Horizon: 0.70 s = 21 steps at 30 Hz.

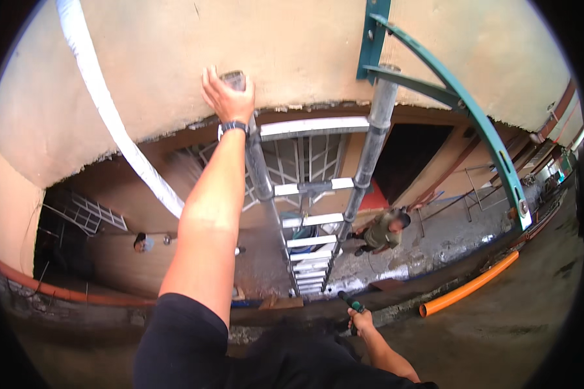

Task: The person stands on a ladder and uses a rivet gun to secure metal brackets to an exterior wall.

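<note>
At the wall, my left hand [228, 97] is wrapped around the top end of one stile of a telescopic ladder [321, 127]. The ladder's rungs drop away steeply to the ground far below, and its other stile top rests beside a green steel wall bracket [486, 129]. Low in the view, my right hand [361, 322] grips a dark green and black hand-held tool [351, 302] by its handle. The tool's exact kind is too small to tell; its dark end points up and left, towards the ladder's foot.
A white-wrapped pipe bundle [112, 112] hangs along the beige wall [282, 44]. Below are a person [383, 231] right of the ladder and another person [143, 243] to the left. An orange pipe [469, 284] lies at lower right. White window grilles [304, 155] show behind the ladder.
</note>
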Each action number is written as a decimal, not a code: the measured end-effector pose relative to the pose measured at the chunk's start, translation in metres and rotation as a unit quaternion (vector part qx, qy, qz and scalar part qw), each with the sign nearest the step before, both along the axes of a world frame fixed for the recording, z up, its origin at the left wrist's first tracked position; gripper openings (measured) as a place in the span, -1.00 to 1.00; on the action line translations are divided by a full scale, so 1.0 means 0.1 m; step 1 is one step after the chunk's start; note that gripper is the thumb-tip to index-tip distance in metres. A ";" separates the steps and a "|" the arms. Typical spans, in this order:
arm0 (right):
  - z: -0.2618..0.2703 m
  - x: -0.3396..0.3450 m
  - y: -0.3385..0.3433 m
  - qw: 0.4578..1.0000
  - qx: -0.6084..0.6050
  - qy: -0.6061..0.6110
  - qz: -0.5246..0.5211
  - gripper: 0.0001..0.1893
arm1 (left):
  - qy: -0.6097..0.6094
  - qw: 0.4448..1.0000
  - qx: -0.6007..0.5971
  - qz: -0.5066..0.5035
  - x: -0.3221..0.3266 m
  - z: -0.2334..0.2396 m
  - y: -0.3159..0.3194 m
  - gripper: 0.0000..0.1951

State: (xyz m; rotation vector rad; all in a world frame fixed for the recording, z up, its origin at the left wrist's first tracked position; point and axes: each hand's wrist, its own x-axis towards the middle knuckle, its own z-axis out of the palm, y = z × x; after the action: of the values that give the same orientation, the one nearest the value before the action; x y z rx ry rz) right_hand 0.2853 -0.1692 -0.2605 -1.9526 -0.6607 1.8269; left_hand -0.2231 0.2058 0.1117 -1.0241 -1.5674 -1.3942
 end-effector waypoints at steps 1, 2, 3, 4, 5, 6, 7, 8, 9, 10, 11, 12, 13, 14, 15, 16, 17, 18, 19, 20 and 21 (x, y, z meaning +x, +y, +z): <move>-0.01 -0.09 -0.02 1.000 0.015 -0.010 -0.012 -0.82 | -0.001 1.000 0.011 0.002 -0.02 0.01 -0.03 -0.08; -0.03 -0.17 -0.01 0.999 0.030 -0.012 -0.027 -0.81 | -0.023 1.000 0.007 -0.004 -0.02 0.01 -0.05 -0.08; 0.00 -0.26 0.02 0.998 0.039 -0.031 -0.043 -0.81 | -0.044 0.999 0.005 -0.010 0.00 0.03 -0.05 -0.08; 0.00 -0.32 0.06 0.996 0.054 -0.032 -0.060 -0.81 | -0.068 0.998 -0.003 -0.013 0.07 0.05 -0.04 -0.07; 0.00 -0.35 0.12 0.994 0.068 -0.034 -0.075 -0.81 | -0.077 0.997 -0.002 -0.009 0.10 0.06 -0.04 -0.08; 0.01 -0.38 0.20 0.993 0.079 -0.034 -0.085 -0.82 | -0.086 0.996 0.002 -0.030 0.09 0.07 -0.05 -0.10; 0.02 -0.39 0.27 0.991 0.088 -0.037 -0.094 -0.82 | -0.097 0.994 0.003 -0.051 0.06 0.05 -0.07 -0.11; 0.02 -0.42 0.35 0.988 0.110 -0.036 -0.104 -0.83 | -0.101 0.993 0.007 -0.061 0.03 0.04 -0.08 -0.12; 0.17 -0.48 0.43 0.985 0.117 -0.051 -0.115 -0.83 | -0.106 0.992 0.013 -0.067 -0.02 0.05 -0.08 -0.12; 0.18 -0.48 0.46 0.981 0.143 -0.050 -0.125 -0.82 | -0.108 0.991 0.013 -0.083 -0.01 0.04 -0.10 -0.12; 0.18 -0.45 0.52 0.975 0.168 -0.049 -0.134 -0.81 | -0.116 0.988 0.015 -0.096 0.00 0.07 -0.07 -0.12; 0.18 -0.42 0.56 0.973 0.178 -0.057 -0.138 -0.80 | -0.117 0.988 0.022 -0.101 0.02 0.05 -0.05 -0.12; 0.27 -0.44 0.55 0.966 0.201 -0.056 -0.152 -0.80 | -0.116 0.987 0.025 -0.107 0.03 0.03 -0.06 -0.12; 0.36 -0.48 0.59 0.962 0.215 -0.035 -0.167 -0.80 | -0.119 0.987 0.023 -0.110 0.00 0.04 -0.07 -0.12; 0.45 -0.48 0.58 0.956 0.224 -0.018 -0.188 -0.80 | -0.122 0.986 0.018 -0.116 0.02 0.03 -0.05 -0.11; 0.49 -0.51 0.57 0.950 0.240 -0.022 -0.197 -0.80 | -0.123 0.985 0.008 -0.118 0.01 0.01 -0.07 -0.11; 0.53 -0.54 0.57 0.944 0.255 -0.027 -0.207 -0.79 | -0.125 0.985 -0.002 -0.123 0.01 0.01 -0.07 -0.11; 0.66 -0.60 0.55 0.941 0.260 -0.025 -0.217 -0.81 | -0.123 0.985 0.006 -0.123 0.02 0.01 -0.06 -0.11; 0.67 -0.62 0.56 0.935 0.268 -0.025 -0.230 -0.80 | -0.119 0.985 0.015 -0.126 0.03 0.01 -0.04 -0.12; 0.71 -0.67 0.57 0.934 0.267 -0.042 -0.232 -0.79 | -0.116 0.985 0.016 -0.125 0.02 0.00 -0.01 -0.13; 0.76 -0.72 0.61 0.932 0.270 -0.061 -0.234 -0.78 | -0.116 0.985 0.004 -0.126 -0.08 -0.02 0.00 -0.15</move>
State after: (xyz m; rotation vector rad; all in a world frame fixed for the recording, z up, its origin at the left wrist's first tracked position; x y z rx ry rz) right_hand 0.2128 -0.1086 -0.1841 -1.6671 -0.5886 1.0994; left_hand -0.2312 0.2056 0.1096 -1.1173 -1.6389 -1.7439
